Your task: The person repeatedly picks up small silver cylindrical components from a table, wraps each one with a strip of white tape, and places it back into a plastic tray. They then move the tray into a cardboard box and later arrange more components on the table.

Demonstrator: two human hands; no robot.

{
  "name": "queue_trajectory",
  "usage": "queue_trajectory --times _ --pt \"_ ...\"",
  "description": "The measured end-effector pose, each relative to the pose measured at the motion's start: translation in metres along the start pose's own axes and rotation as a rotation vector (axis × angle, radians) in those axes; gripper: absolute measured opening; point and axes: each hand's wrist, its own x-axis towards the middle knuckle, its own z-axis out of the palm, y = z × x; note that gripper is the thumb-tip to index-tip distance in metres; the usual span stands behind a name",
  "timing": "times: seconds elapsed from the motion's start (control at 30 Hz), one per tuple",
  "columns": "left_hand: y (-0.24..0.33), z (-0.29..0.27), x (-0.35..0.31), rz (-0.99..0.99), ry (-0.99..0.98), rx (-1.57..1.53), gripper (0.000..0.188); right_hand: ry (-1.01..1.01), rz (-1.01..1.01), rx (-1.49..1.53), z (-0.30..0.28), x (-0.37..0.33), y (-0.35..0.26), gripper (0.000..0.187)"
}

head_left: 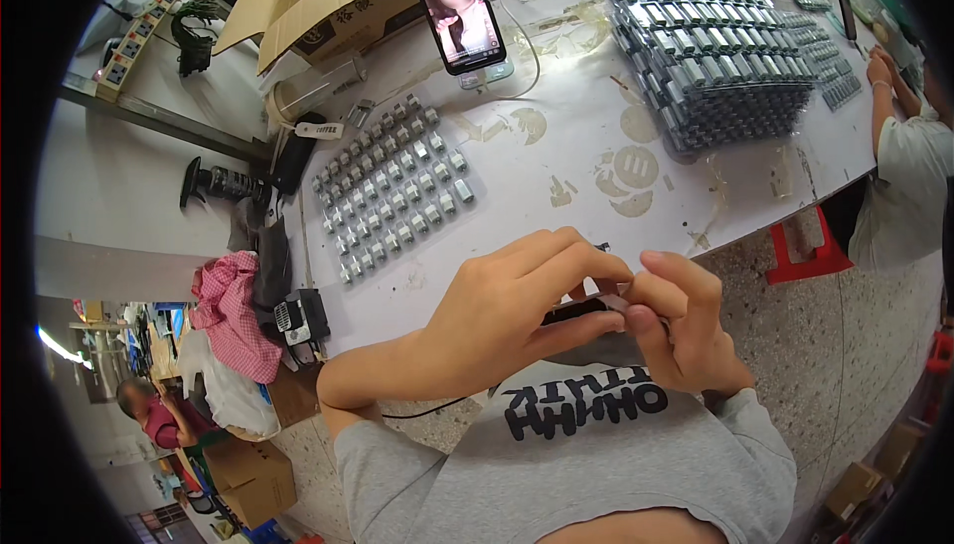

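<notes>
- Just right of centre, a small pale piece (614, 302), mostly hidden by fingers.
- The right hand (688, 327) pinches it; the left hand (522, 296) curls beside it, whether gripping I can't tell.
- Left of centre, rows of silvery metal parts (405, 160) on the white table (527, 181).
- Upper right, stacked layers of similar parts (711, 57).
- Top centre, a lit smartphone (460, 9).

A head-worn fisheye camera looks steeply down, close above the left hand (522, 296) and right hand (691, 325), and takes in the bench (527, 191) beyond them.
</notes>
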Motion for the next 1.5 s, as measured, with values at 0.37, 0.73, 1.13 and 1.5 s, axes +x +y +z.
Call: queue_trajectory --times 0.37,0.73,1.13,1.5 --pt "-0.002 0.006 -0.007 0.120 0.138 0.284 0.016 0.083 -0.060 -0.058 0.014 -0.005 0.001 0.038" --pt "0.013 0.006 -0.016 0.415 0.241 0.595 0.027 -0.138 0.236 0.182 0.007 -0.004 0.008 0.033" --pt "-0.019 0.005 -0.024 0.305 0.351 0.484 0.028 0.028 -0.046 -0.081 0.024 0.002 0.022 0.025" --pt "-0.067 0.008 -0.035 0.066 0.816 0.185 0.022 -0.012 0.640 0.927 0.026 0.010 0.026 0.009"
